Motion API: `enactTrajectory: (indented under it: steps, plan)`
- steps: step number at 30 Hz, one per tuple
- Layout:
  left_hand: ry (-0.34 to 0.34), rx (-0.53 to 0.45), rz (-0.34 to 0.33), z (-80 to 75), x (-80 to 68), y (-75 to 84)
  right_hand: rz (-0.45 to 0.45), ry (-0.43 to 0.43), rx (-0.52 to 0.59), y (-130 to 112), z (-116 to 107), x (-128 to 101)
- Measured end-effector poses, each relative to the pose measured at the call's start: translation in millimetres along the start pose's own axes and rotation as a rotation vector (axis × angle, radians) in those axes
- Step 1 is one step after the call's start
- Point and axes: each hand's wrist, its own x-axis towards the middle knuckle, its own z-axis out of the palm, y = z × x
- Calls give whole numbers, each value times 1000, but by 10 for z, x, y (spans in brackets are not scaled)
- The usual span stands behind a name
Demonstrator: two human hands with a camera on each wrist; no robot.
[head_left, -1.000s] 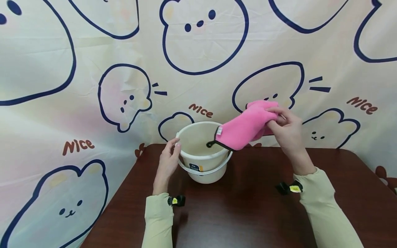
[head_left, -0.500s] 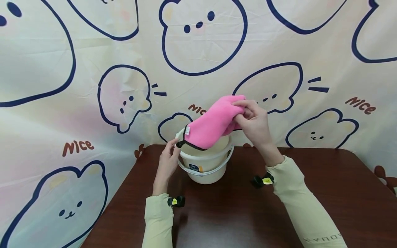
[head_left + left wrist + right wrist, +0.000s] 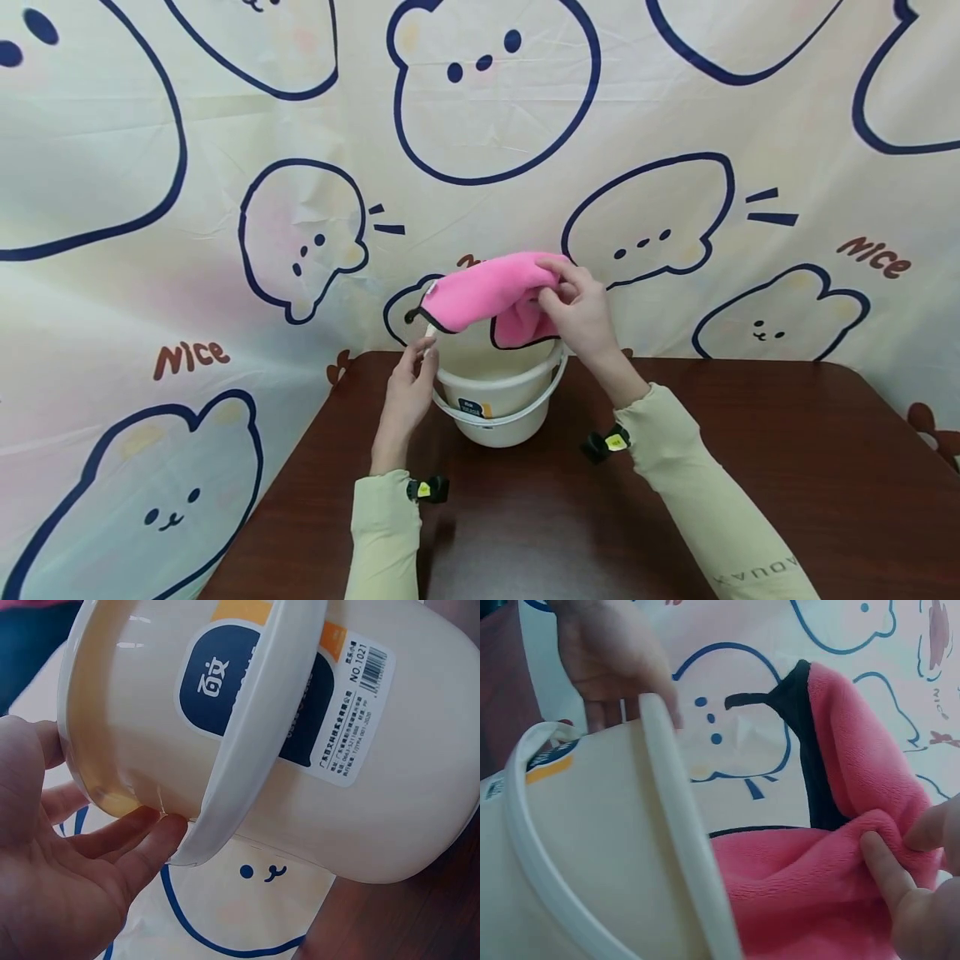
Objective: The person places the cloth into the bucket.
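- Pink cloth (image 3: 487, 293): held in the air directly above the mouth of the white bucket (image 3: 495, 392), bunched, its black-edged corner hanging toward the left; it has not gone inside yet, so lowering and letting go appear to be what is left
- Right hand (image 3: 581, 312): fingers and thumb pinch a fold of the cloth at its right end; the grasp is firm, nothing released
- Left hand (image 3: 408, 392): fingertips rest against the bucket's left rim where the handle (image 3: 498, 414) joins, steadying it; fingers nearly straight, not curled round anything
- Bucket: stands upright near the far edge of the dark wooden table (image 3: 750, 483), in front of a backdrop (image 3: 187, 208) printed with bear outlines
- Head view: alone shows cloth, bucket and both hands in relation
- Left wrist view: alone shows the blue-and-orange label (image 3: 255, 682) and the fingers (image 3: 142, 840) touching rim and handle end
- Right wrist view: alone shows the cloth's plush pile (image 3: 802, 892) close up and the fingertips (image 3: 889, 874) sunk into the fold
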Motion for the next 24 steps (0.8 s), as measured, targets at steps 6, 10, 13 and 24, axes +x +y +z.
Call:
enactTrajectory:
  steps: [6,10,13,24]
  plan:
    - [21,0,23,5,9,-6,86,-111,-150,113,89,-42]
    - [26,-12,14,-1,-1,-5,158,-273,-289,167,134,-76]
    - [25,-16,5,-11,-11,-3,175,-449,-391,166,157,-104]
    - [8,-38,20,12,0,-18,85,-357,-290,91,-25,-142]
